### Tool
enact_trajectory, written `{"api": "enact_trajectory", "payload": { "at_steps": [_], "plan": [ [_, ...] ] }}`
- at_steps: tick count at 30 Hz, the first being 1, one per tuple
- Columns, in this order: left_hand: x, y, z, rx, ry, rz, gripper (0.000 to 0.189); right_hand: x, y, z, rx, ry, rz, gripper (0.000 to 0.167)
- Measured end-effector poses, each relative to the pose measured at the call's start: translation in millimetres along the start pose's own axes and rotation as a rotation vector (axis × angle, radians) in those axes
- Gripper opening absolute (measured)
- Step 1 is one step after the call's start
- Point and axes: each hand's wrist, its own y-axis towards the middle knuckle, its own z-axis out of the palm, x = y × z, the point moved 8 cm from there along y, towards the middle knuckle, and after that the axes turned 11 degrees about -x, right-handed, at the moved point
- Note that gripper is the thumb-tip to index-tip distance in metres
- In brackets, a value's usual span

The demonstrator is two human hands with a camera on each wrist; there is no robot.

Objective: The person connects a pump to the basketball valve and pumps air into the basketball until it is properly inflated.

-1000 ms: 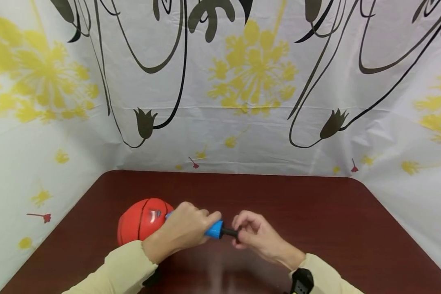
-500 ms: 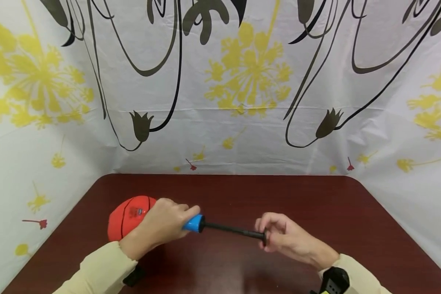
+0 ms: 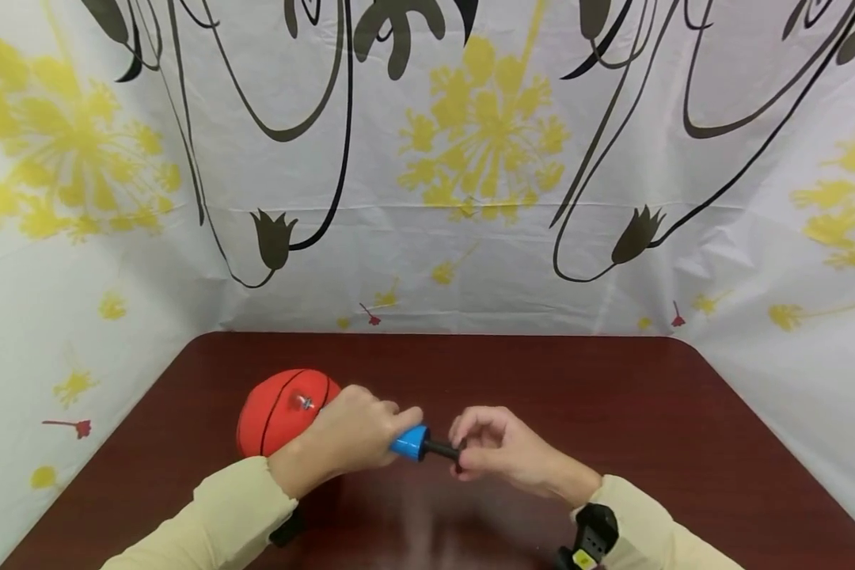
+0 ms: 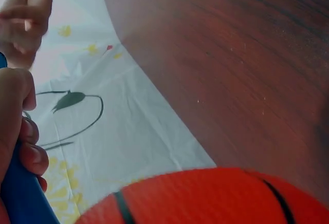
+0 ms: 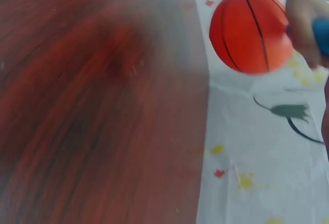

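A red toy basketball (image 3: 271,416) with black lines is at the left in the head view, beside my left hand (image 3: 359,434). That hand's fingers wrap round the blue barrel of a hand pump (image 3: 409,443). My right hand (image 3: 509,455) pinches the end of the pump's black rod (image 3: 440,450), most of which is inside the barrel. The pump's far end meets the ball behind my left hand, so the joint is hidden. In the left wrist view the ball (image 4: 205,198) fills the bottom edge; in the right wrist view the ball (image 5: 244,34) appears beyond the left hand (image 5: 303,26).
A dark red-brown table (image 3: 577,404) with rounded far corners lies under the hands. White cloth (image 3: 427,269) printed with yellow flowers and dark stems hangs behind it and at both sides. Each wrist wears a black device, as on the right wrist (image 3: 594,534).
Half a second ago the rod was drawn far out with the hands apart. Now it is back in the barrel, the hands close together, and the ball has shifted right with the left hand.
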Motion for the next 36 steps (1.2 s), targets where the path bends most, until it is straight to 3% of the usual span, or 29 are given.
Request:
{"api": "enact_trajectory", "payload": {
  "at_steps": [3,7,10,14,17,21,28,31,33,36],
  "plan": [
    [6.2,-8.2,-7.0,-0.024,0.013,-0.003,0.026,10.3,-13.0,-2.7,0.084,0.079,0.036,0.017],
    [13.0,-15.7,-17.0,-0.069,0.050,-0.014,0.031,20.7,-26.2,-7.0,0.150,0.123,0.016,0.017],
    [9.6,-11.7,-17.6,-0.086,0.060,-0.005,0.029,19.3,-18.0,-3.3,0.147,0.072,-0.061,0.011],
    [0.0,-2.9,-10.0,-0.067,0.051,0.013,0.024,9.0,6.9,11.4,0.124,-0.040,-0.147,0.008],
    [-3.9,-3.3,-5.9,-0.043,0.031,0.017,0.026,0.8,16.7,18.6,0.089,-0.095,-0.115,0.013],
    [-5.2,-8.4,-7.4,-0.035,-0.002,0.039,0.026,1.5,10.5,17.7,0.075,-0.102,-0.048,0.011],
    [12.8,-19.1,-19.2,-0.081,0.030,-0.009,0.031,26.0,-23.5,-1.7,0.172,0.062,-0.007,0.024],
    [11.6,-14.0,-18.5,-0.068,0.038,-0.013,0.031,29.5,-24.7,-6.1,0.178,0.046,-0.051,0.016],
    [6.6,-5.8,-16.7,-0.060,0.032,-0.014,0.028,28.3,-16.3,-3.0,0.183,0.001,-0.103,0.006],
    [-2.2,5.3,-15.0,-0.072,0.023,-0.010,0.023,22.3,1.7,8.2,0.197,-0.050,-0.142,0.006]
  ]
}}
